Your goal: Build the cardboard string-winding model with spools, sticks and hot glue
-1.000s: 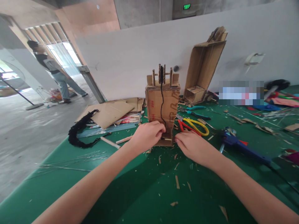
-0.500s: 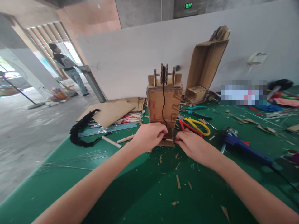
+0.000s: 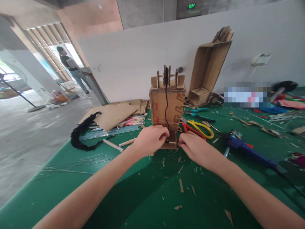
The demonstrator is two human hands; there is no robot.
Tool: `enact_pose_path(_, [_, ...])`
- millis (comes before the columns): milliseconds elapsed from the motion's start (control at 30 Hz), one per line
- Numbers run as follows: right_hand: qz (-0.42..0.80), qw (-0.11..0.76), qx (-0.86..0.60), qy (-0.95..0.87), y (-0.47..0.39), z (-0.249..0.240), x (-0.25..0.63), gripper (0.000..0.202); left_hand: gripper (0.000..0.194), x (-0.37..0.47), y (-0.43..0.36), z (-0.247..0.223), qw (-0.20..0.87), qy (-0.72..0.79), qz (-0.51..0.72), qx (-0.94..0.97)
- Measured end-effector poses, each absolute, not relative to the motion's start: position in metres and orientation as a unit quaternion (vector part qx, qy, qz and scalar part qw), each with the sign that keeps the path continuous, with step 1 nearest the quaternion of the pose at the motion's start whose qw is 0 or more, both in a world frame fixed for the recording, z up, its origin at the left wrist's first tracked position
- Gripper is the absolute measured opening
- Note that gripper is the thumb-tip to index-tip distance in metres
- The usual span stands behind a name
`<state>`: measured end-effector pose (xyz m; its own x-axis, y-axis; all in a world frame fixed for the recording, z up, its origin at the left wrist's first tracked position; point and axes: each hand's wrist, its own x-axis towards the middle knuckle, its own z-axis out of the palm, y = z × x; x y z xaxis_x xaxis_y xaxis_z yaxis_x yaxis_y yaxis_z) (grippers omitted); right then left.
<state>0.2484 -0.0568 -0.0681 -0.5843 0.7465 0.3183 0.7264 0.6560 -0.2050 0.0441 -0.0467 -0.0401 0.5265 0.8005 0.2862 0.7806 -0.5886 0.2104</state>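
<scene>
An upright cardboard box model [image 3: 158, 106] stands on the green table [image 3: 152, 197], with a pulley wheel [image 3: 166, 76] between cardboard supports on top. A black cord [image 3: 167, 106] hangs from the wheel down the model's front. Its lower part runs to the fingertips of my left hand [image 3: 152, 138], which is closed in a pinch in front of the base. My right hand [image 3: 194, 146] is at the base's right side, thumb and fingers pressed together; what they grip is hidden. A pale stick shows low in the base between the hands.
Right of the model lie scissors [image 3: 202, 129], pliers [image 3: 200, 110] and a blue glue gun [image 3: 252, 152]. A tall open cardboard box [image 3: 209, 70] leans at the wall. Leftward are cardboard sheets [image 3: 119, 113], a black braided bundle [image 3: 78, 136] and thin wires [image 3: 71, 170]. A person [image 3: 71, 68] stands farther off.
Both hands stay at the model's base with hardly any movement. The view shifts slightly, and the person in the background has changed position a little to the right.
</scene>
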Motion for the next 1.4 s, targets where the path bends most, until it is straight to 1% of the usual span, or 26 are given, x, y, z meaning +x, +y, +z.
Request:
enact_pose_path(300, [0.031,0.178,-0.431,-0.884,-0.056,-0.069,0.248,0.011,0.017,0.045,-0.049,-0.037,0.058,0.447,0.202,0.87])
enact_pose_path(567, [0.008,0.159,-0.448,-0.879,-0.055,-0.069,0.248,0.011,0.015,0.043,-0.054,-0.025,0.152,0.428,0.195,0.869])
enact_pose_path(767, [0.006,0.143,-0.455,-0.879,-0.055,-0.068,0.249,0.013,0.014,0.04,-0.056,-0.02,0.179,0.42,0.165,0.874])
enact_pose_path(867, [0.009,0.138,-0.459,-0.878,-0.056,-0.067,0.248,0.013,0.015,0.04,-0.055,-0.019,0.165,0.419,0.154,0.879])
enact_pose_path(1167, [-0.009,0.137,-0.443,-0.886,-0.056,-0.067,0.248,0.013,0.021,0.044,-0.051,-0.027,0.065,0.437,0.155,0.884])
enact_pose_path(1400, [-0.033,0.152,-0.436,-0.886,-0.056,-0.069,0.248,0.011,0.021,0.045,-0.05,-0.032,0.05,0.433,0.147,0.888])
